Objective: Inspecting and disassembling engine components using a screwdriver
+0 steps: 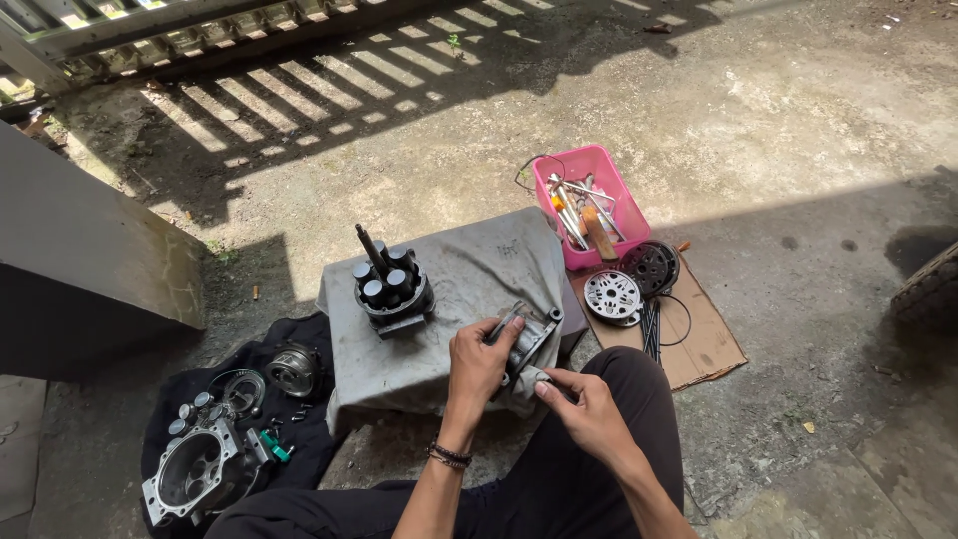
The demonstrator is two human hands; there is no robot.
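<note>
My left hand [479,361] grips a grey metal housing part [532,334], holding it tilted at the near right corner of a cloth-covered block [469,269]. Below it, my right hand [587,404] pinches a small pale piece [544,378] against the lower edge of that housing. A dark piston assembly [391,282] with a shaft sticking up stands on the cloth to the left of my hands.
A pink bin of tools [591,205] sits behind the block. Two round valve plates [632,284] and thin rods lie on cardboard [711,344] at the right. On a black cloth at the left lie a cylinder housing [197,474], a pulley [292,368] and small parts.
</note>
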